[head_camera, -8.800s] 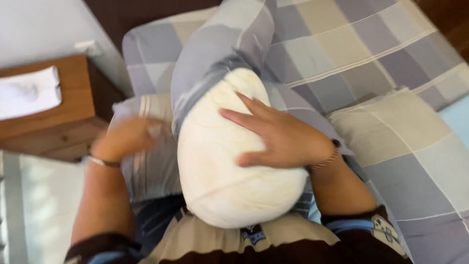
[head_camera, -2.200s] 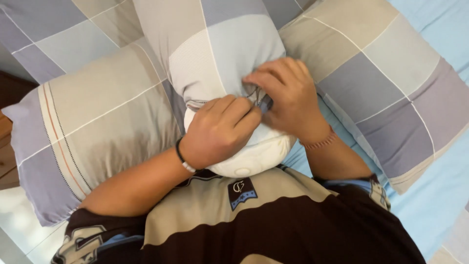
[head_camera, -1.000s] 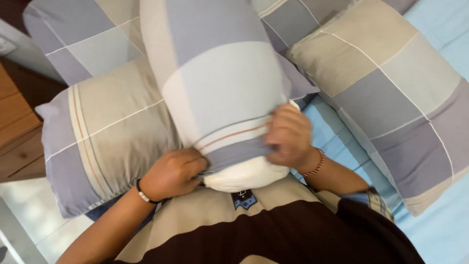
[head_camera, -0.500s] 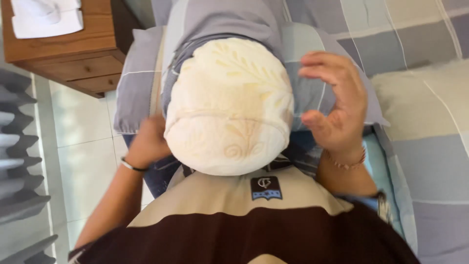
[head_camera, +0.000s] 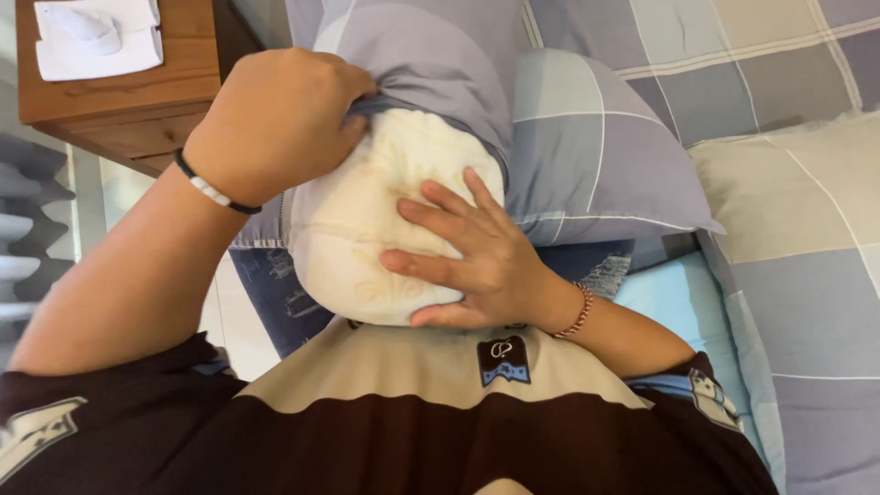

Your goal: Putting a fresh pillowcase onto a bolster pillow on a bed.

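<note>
A cream pillow (head_camera: 362, 220) stands on end against my chest, its lower end bare. A grey and blue checked pillowcase (head_camera: 431, 69) covers its upper part. My left hand (head_camera: 275, 119), with a black and white wristband, grips the open edge of the pillowcase at the pillow's upper left. My right hand (head_camera: 477, 257), with a red bracelet, lies flat with spread fingers on the bare cream end, pressing it.
A wooden bedside table (head_camera: 124, 87) with white tissues (head_camera: 96, 37) stands at the upper left. Checked pillows (head_camera: 596, 165) lie behind and to the right (head_camera: 807, 238) on a light blue sheet (head_camera: 678, 307). White floor tiles (head_camera: 220, 321) show at the left.
My left hand has risen from below the pillow to its upper left and closed on the pillowcase edge. My right hand has moved from the pillowcase side onto the bare pillow end.
</note>
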